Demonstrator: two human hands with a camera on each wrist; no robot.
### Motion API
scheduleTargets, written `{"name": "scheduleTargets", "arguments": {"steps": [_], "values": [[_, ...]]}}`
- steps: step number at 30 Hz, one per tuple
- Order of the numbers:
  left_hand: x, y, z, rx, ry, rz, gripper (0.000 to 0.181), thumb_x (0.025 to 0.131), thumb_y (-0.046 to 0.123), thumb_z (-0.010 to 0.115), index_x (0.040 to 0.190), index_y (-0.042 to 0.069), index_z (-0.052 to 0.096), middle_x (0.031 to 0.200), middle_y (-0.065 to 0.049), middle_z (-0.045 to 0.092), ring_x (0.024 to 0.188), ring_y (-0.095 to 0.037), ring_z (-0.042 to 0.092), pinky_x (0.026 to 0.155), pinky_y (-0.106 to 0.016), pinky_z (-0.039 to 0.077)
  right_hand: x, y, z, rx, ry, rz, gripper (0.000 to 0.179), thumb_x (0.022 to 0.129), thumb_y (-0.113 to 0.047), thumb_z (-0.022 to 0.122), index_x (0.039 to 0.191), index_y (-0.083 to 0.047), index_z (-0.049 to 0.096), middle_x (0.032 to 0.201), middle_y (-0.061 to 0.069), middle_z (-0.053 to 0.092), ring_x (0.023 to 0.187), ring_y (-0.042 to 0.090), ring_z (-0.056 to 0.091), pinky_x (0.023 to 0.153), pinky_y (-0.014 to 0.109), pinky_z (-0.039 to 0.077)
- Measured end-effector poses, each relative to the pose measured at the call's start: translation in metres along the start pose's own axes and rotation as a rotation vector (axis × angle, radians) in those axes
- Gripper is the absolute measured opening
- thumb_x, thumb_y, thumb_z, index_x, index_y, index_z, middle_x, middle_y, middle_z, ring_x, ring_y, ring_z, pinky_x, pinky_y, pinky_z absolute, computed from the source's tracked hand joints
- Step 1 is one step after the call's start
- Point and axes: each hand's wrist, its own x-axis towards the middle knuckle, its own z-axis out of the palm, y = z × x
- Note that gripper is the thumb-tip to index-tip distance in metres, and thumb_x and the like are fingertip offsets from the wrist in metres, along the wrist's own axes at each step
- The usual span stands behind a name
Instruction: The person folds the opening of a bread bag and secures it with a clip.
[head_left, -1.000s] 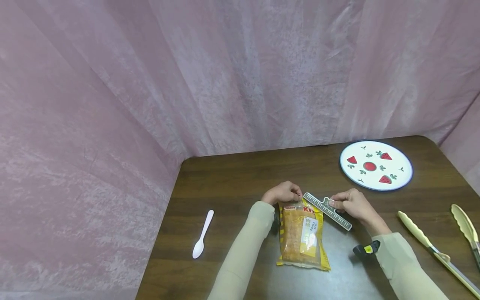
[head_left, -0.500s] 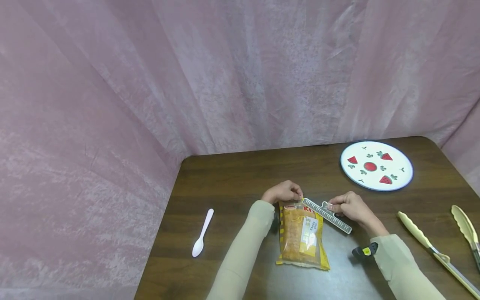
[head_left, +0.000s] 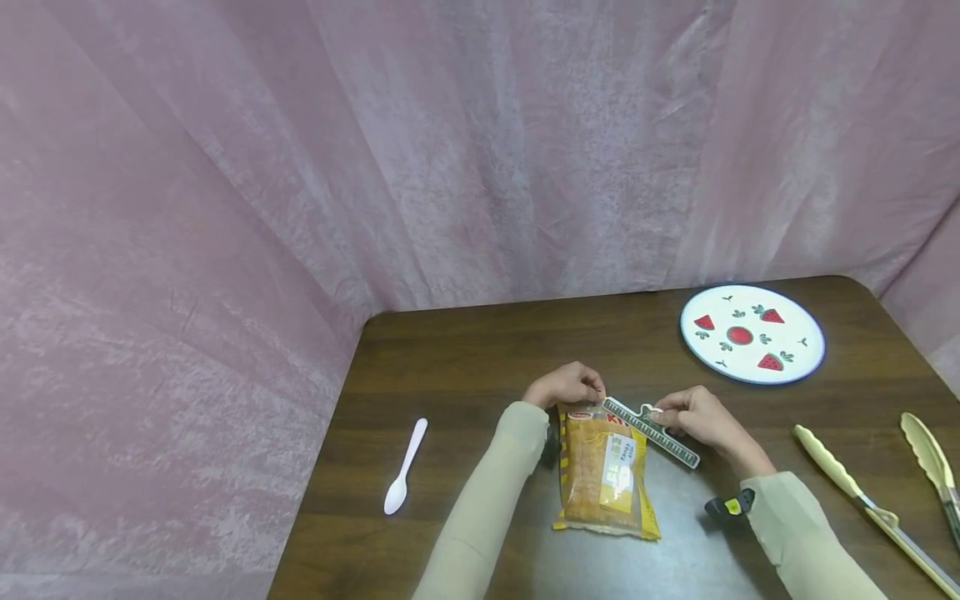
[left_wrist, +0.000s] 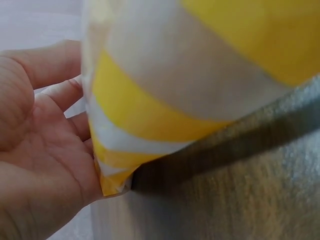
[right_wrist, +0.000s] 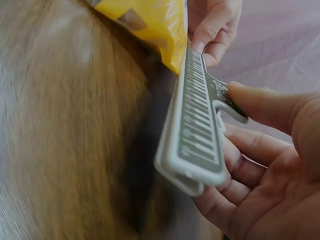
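A yellow and clear bag of bread (head_left: 600,475) with a white label lies on the table. My left hand (head_left: 567,385) pinches its top edge; in the left wrist view, the bag's striped side (left_wrist: 135,110) hides some of the fingertips. Between thumb and fingers, my right hand (head_left: 699,417) grips the handle of a long green-and-white sealing clip (head_left: 651,431). The clip slants across the bag's top right corner, its far end close to the left fingertips. In the right wrist view the clip's near end (right_wrist: 192,170) shows a narrow gap between its two bars.
A white plastic spoon (head_left: 407,467) lies left of the bag. Behind and to the right sits an oval plate (head_left: 750,358) with watermelon pictures. Cream-tipped tongs (head_left: 828,462) lie at the right, their other arm (head_left: 927,450) near the frame's edge. A pink curtain (head_left: 525,150) hangs behind the table.
The clip has come slightly down and left with my right hand, overlapping the bag's top right corner more. My left hand keeps its pinch and has hardly moved.
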Motion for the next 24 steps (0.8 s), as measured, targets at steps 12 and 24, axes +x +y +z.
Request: {"name": "scheduleTargets", "arguments": {"steps": [12, 24], "values": [[-0.004, 0.003, -0.001, 0.066, 0.001, 0.048, 0.01, 0.098, 0.009, 0.065, 0.091, 0.008, 0.072, 0.085, 0.002, 0.066, 0.078, -0.01, 0.057, 0.07, -0.023, 0.047, 0.002, -0.002, -0.007, -0.14, -0.096, -0.145, 0.022, 0.093, -0.018, 0.071, 0.095, 0.004, 0.073, 0.07, 0.0, 0.061, 0.062, 0.015, 0.053, 0.055, 0.028, 0.045], [-0.007, -0.001, -0.001, 0.12, 0.022, 0.126, 0.011, 0.099, 0.011, 0.064, 0.091, 0.011, 0.072, 0.086, 0.004, 0.067, 0.08, -0.009, 0.058, 0.072, -0.023, 0.048, -0.001, -0.01, -0.003, -0.216, -0.078, -0.206, 0.012, 0.091, -0.013, 0.071, 0.089, -0.001, 0.073, 0.065, -0.004, 0.058, 0.058, 0.01, 0.048, 0.054, 0.026, 0.042]]}}
